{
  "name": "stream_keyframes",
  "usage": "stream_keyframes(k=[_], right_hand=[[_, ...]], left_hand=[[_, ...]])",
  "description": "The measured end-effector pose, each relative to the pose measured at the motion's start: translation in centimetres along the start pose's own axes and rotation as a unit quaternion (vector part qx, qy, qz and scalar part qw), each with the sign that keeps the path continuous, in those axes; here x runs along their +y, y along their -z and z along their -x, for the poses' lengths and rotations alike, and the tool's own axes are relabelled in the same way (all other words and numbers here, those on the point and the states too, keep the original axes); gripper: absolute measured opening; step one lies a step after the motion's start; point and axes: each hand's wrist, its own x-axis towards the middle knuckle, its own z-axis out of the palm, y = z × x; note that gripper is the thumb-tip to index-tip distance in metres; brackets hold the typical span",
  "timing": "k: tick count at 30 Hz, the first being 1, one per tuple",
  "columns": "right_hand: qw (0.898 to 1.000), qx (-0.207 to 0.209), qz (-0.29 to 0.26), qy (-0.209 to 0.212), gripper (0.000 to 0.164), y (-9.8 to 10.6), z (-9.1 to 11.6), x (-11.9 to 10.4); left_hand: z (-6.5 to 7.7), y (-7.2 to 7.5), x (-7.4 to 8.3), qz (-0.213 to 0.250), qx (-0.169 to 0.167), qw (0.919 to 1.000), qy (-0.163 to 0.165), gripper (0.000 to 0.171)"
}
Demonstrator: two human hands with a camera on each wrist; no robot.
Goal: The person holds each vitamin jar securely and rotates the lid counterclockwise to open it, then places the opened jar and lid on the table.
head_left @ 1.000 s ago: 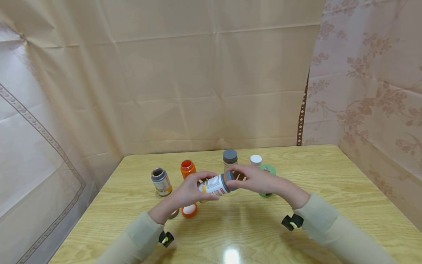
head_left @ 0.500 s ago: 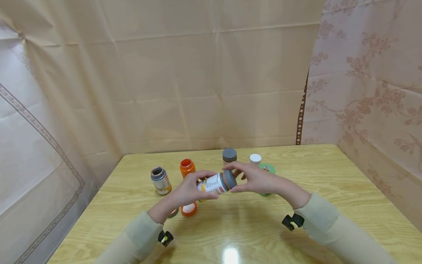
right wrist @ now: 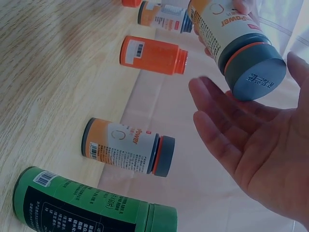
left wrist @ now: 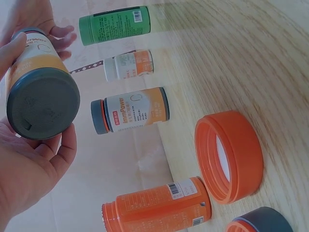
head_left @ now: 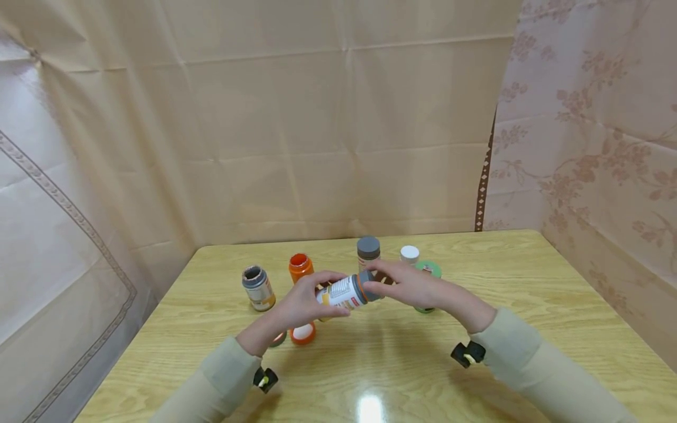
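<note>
My left hand [head_left: 304, 302] grips a white and yellow supplement bottle [head_left: 341, 294], tilted above the table with its dark base toward the left wrist camera. At the bottle's upper right end is a dark grey cap [right wrist: 258, 72] over a thin orange ring. Thumb and fingers of my right hand [head_left: 412, 285] sit around this cap; in the right wrist view the other fingers are spread below it. The cap is on the bottle. Behind the hands stands a like bottle [left wrist: 137, 110] with its cap on.
At the left stand an uncapped white bottle [head_left: 259, 291] and an uncapped orange bottle [left wrist: 159, 203]. An orange cap [left wrist: 236, 154] and a dark cap [left wrist: 265, 221] lie near them. A white-capped bottle [head_left: 409, 254] and a green canister [right wrist: 87, 205] stand right of centre.
The right hand's fingers loosened around the cap half a second ago and now close on it again, the thumb further over its side. The left hand and bottle stay nearly still.
</note>
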Motion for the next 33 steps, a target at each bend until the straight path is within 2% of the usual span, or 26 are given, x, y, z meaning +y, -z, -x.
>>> stream_keyframes(k=[6, 13, 22, 28, 33], right_hand=[[1.000, -0.004, 0.003, 0.005, 0.042, 0.00, 0.03, 0.03], [1.000, -0.003, 0.005, 0.010, 0.052, 0.27, 0.25, -0.21], [0.998, 0.015, 0.031, 0.057, 0.056, 0.42, 0.21, -0.33], [0.998, 0.027, 0.028, 0.046, 0.058, 0.48, 0.36, -0.58], [0.999, 0.042, 0.004, 0.024, 0.051, 0.52, 0.19, -0.67]], left_hand=[[-0.05, -0.06, 0.14, 0.000, -0.002, 1.0000, 0.001, 0.055], [-0.07, -0.05, 0.06, 0.000, -0.001, 1.0000, 0.000, 0.055], [-0.15, 0.03, -0.10, 0.002, 0.006, 1.0000, 0.004, 0.056], [-0.16, 0.03, -0.26, 0.004, 0.005, 1.0000, 0.002, 0.055], [-0.15, 0.01, -0.32, 0.011, 0.005, 0.9999, 0.000, 0.055]])
